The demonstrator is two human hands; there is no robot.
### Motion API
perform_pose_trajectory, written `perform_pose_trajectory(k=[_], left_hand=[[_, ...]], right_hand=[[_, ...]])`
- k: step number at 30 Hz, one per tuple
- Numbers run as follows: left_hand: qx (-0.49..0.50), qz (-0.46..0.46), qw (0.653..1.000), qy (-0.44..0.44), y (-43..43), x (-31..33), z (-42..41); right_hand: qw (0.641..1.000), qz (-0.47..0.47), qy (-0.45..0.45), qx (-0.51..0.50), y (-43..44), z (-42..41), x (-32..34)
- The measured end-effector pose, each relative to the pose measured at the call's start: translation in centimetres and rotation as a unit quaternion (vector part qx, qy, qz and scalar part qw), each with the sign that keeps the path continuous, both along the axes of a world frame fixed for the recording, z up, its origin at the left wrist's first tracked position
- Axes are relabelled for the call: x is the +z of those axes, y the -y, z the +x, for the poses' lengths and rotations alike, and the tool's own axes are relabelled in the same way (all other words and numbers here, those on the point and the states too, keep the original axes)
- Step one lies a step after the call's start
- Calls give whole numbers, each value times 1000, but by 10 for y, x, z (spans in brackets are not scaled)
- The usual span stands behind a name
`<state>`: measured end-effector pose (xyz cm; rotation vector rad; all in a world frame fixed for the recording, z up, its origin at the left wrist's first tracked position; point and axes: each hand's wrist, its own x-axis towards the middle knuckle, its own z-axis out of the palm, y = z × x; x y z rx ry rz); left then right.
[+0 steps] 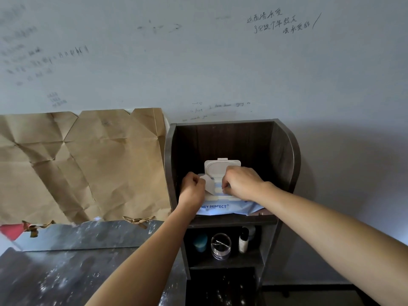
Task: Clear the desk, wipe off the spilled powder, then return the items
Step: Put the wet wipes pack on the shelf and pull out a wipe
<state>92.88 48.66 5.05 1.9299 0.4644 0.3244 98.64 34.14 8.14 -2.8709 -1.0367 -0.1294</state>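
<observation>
Holds the flap aside in the left grip; pinches at the pack opening with the right grip, directly beneath it. Probably needs an upward pull.

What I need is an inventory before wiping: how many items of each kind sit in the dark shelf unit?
Wet wipes pack, upper shelf: 1
Teal container, lower shelf: 1
Clear jar, lower shelf: 1
White bottle with black cap, lower shelf: 1
Total: 4
A shape behind the bottle is too dark to identify, so it is not counted.
</observation>
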Motion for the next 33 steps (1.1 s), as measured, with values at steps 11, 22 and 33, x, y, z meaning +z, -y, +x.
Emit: perform_pose_trajectory(k=[11, 22, 33], left_hand=[[-36, 14, 999, 11, -4, -3, -4], [-46, 8, 999, 11, -6, -5, -3], [-37, -3, 999, 4, -5, -2, -2]], right_hand=[[990, -141, -1, 15, -11, 4, 3], [991, 61, -116, -22, 3, 9, 3], [975, 99, -179, -91, 2, 10, -7]])
